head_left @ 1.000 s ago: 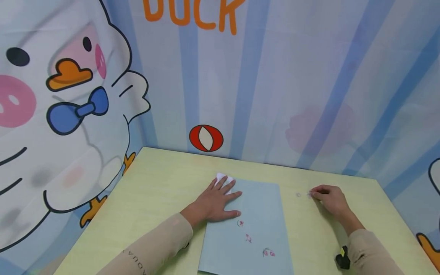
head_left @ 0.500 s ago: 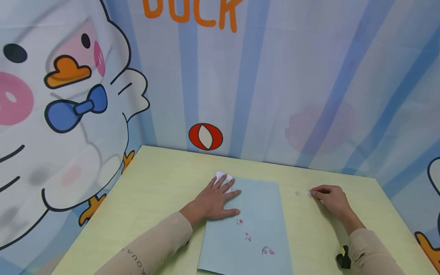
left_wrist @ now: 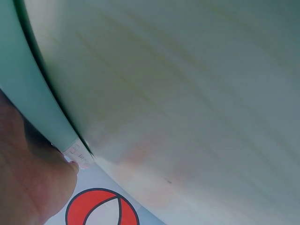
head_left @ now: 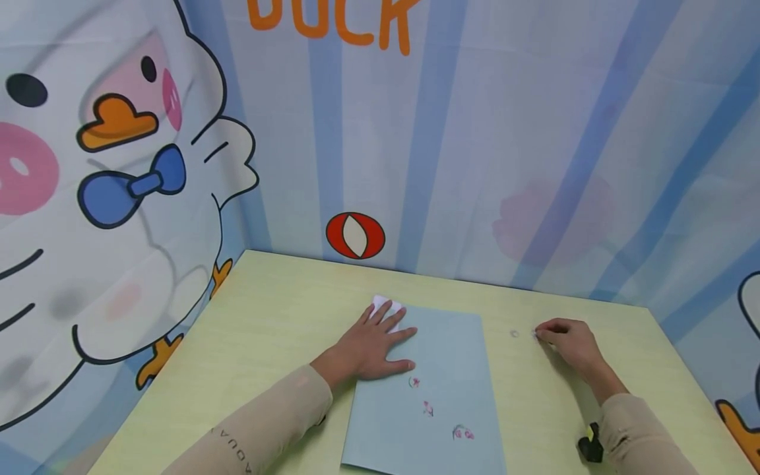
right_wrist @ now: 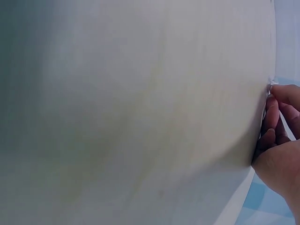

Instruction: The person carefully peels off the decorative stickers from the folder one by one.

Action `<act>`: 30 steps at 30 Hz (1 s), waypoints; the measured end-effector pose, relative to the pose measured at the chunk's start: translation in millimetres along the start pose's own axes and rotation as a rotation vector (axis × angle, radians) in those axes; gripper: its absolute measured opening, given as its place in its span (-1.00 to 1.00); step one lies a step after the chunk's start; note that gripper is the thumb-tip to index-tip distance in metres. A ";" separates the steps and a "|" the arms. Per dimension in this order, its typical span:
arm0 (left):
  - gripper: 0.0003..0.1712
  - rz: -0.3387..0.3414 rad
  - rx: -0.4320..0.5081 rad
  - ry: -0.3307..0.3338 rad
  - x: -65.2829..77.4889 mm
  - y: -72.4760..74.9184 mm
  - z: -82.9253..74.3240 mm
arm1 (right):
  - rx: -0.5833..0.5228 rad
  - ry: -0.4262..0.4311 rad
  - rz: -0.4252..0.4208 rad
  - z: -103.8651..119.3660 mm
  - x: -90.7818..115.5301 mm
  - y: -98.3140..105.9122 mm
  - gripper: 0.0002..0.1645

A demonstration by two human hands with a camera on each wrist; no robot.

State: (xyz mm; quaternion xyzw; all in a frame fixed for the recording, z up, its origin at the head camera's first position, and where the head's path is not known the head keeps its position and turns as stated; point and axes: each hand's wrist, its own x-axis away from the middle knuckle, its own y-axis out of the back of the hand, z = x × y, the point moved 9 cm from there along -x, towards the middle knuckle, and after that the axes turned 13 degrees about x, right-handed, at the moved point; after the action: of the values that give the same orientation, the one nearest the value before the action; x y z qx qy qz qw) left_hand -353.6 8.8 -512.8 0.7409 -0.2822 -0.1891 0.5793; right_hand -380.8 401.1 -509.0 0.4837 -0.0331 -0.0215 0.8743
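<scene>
My left hand (head_left: 371,346) lies flat with fingers spread over the upper left of a light blue folder or board (head_left: 439,356). Under its fingertips is a small white sheet (head_left: 380,303), whose pinkish print (left_wrist: 78,153) shows in the left wrist view. Several small pink-and-dark patterned pieces, such as the lowest one (head_left: 463,433), lie on the blue surface. Right of it, my right hand (head_left: 570,343) pinches a tiny whitish piece (right_wrist: 272,82) at the tabletop between thumb and finger. Its exact kind is too small to tell. A small pale ring-shaped piece (head_left: 514,334) lies just left of those fingertips.
The pale yellow table (head_left: 285,316) meets a printed duck cloth (head_left: 463,132) at its back and left. Near the right sleeve is a small black object with a yellow mark (head_left: 590,445).
Both hands stay nearly in place. Less of the tiny piece shows at my right fingertips than before. The head view has shifted slightly.
</scene>
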 end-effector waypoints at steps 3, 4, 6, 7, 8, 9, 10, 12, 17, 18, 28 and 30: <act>-0.09 0.000 0.003 -0.002 -0.1 0.3 -0.1 | -0.002 -0.008 0.001 0.2 0.5 0.4 -0.63; -0.10 -0.001 0.004 -0.002 -0.2 0.2 -0.1 | -0.004 -0.009 0.003 0.6 1.3 0.6 -0.62; -0.09 0.002 0.005 -0.001 -0.1 0.1 0.0 | -0.009 -0.013 0.010 0.3 2.0 0.3 -0.60; -0.09 0.002 0.004 0.000 -0.1 0.0 0.0 | -0.015 -0.017 0.014 0.1 2.3 0.2 -0.60; -0.09 0.002 0.004 0.000 -0.2 -0.1 0.0 | -0.020 -0.019 0.019 -0.3 2.4 0.0 -0.59; -0.09 0.003 0.002 0.001 -0.3 0.0 0.0 | -0.024 -0.016 0.023 -0.3 2.5 -0.1 -0.58; -0.09 0.003 0.002 0.001 -0.3 0.0 -0.1 | -0.029 -0.016 0.027 -0.6 2.4 -0.4 -0.58; -0.09 0.007 0.006 0.002 -0.6 -0.5 0.2 | -0.039 -0.020 0.032 -1.1 2.2 -0.7 -0.57; -0.09 0.007 0.003 0.003 -0.3 0.8 -1.0 | -0.060 -0.031 0.035 -3.4 1.9 -1.3 -0.53; -0.09 0.006 0.002 0.003 0.0 1.5 -1.4 | -0.062 -0.035 0.035 -3.8 1.8 -1.3 -0.53; -0.09 0.004 0.012 0.001 1.3 2.9 -1.8 | -0.076 -0.056 0.032 -5.0 2.0 -1.4 -0.45; -0.09 0.006 0.011 0.003 1.1 1.7 -0.6 | -0.083 -0.054 0.034 -3.0 1.3 -2.3 -0.40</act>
State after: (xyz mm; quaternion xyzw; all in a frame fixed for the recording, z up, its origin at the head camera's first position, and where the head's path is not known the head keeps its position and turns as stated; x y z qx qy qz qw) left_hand -352.7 8.2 -511.0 0.7435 -0.2847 -0.1848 0.5762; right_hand -379.3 402.3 -512.5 0.4456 -0.0641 -0.0208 0.8927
